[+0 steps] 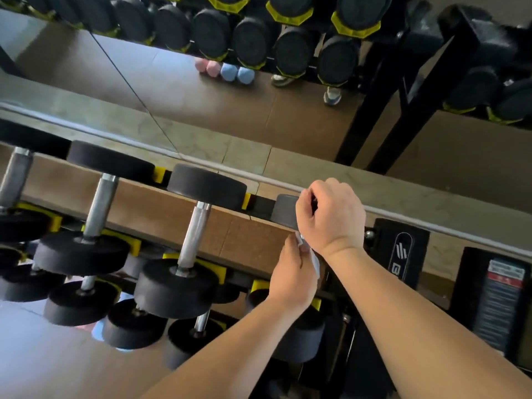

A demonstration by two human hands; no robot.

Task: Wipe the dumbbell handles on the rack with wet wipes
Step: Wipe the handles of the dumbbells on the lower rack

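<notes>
Behind the rack [401, 249], mirrored wall [86, 61].

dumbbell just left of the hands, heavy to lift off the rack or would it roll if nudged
Probably heavy for its size: the dumbbell has thick, solid-looking black heads. It is unlikely to roll where it sits, since yellow cradles seem to hold the heads. On a flat floor those round heads likely would roll.
</notes>
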